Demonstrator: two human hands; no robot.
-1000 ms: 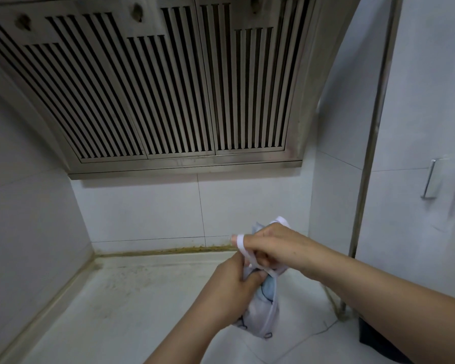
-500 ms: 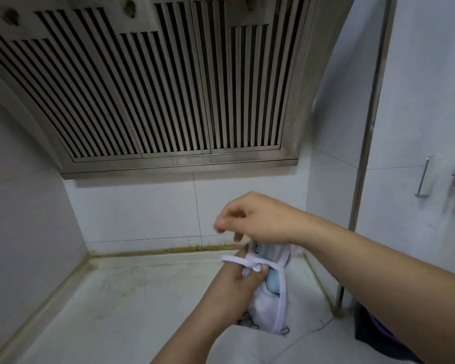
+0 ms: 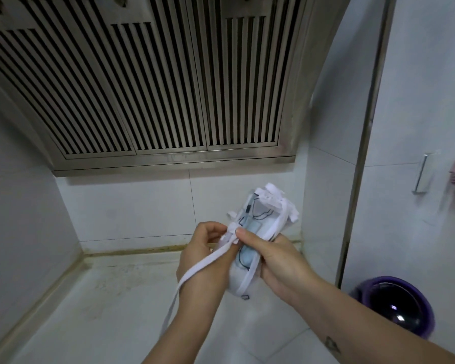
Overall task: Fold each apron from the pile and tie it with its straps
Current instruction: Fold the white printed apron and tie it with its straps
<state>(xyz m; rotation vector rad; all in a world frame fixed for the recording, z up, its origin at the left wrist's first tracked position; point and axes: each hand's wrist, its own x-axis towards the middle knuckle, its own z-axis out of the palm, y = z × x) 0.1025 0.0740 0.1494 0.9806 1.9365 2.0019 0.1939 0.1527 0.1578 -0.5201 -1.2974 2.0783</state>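
Largest in view is the slatted steel range hood (image 3: 155, 74), ribbed and dull, above a pale, smooth worktop (image 3: 103, 311) stained along its back edge. A glossy purple bin (image 3: 394, 306) sits low, off the worktop's right edge.

We find the apron (image 3: 250, 248) held in the air over the worktop's back right corner. It is thin white cloth with blue and black print, already rolled into a soft oblong bundle with a frilled far end.

The right hand (image 3: 279, 261) grips the bundle from beneath, its thumb pressing the crossing. The left hand (image 3: 202, 261) pinches the strap (image 3: 195, 269), a flat woven white tape whose loose tail trails over that wrist.

We judge the folding done and the strap wrapped lengthwise. What remains is to cinch the knot and set the bundle down. No pile shows, so we cannot tell how many aprons are left.
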